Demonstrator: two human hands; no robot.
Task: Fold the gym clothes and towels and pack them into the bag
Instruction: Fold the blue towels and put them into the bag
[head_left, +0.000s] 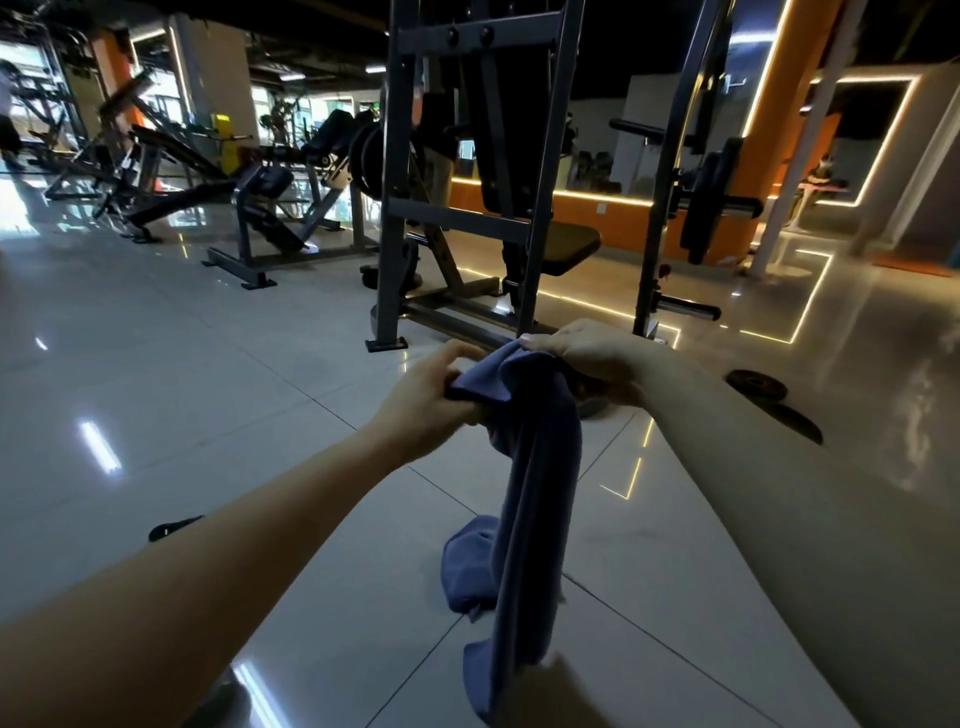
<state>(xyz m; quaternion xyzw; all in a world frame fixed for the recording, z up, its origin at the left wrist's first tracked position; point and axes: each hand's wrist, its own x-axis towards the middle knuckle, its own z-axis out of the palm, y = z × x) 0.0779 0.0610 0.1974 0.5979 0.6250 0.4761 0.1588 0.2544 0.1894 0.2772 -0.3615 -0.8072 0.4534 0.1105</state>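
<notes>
Both arms reach forward over the glossy tiled floor (182, 364), where the left hand (431, 389) pinches one upper corner of a blue towel (535, 493) and the right hand (587, 353) grips its top edge just beside, so the cloth hangs down between the forearms in a long strip. A blue bundle (467, 566) shows low behind it; whether it is the same cloth cannot be told. Beyond the hands stands a dark steel rack (392, 218) with a padded bench (571, 244) inside it, a weight plate (756, 385) lies flat on the floor to the right, and a black strap (174, 527) lies by the left forearm.
</notes>
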